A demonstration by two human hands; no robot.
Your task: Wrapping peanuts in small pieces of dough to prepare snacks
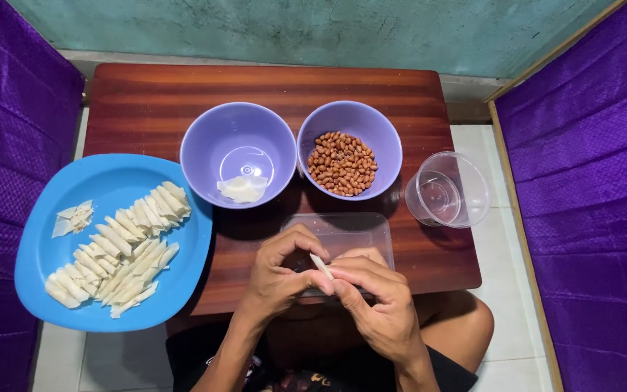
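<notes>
Here, at lower centre of the frame, the left hand (279, 270) and right hand (373, 301) together pinch a small pale wrapper roll (321, 266), apparently mid-rolling; finishing it likely calls for tightening above the clear tray (371, 223).

2 purple bowls (239, 154) stand on the wooden table (146, 109), 1 blue plate (107, 189), 1 clear round cup (448, 190) and 1 clear rectangular tray (342, 229). 2 hands share 1 white roll (321, 266). The plate's rolled pieces (117, 250) (overlapping) and the peanuts (342, 163) are too many to count.
</notes>
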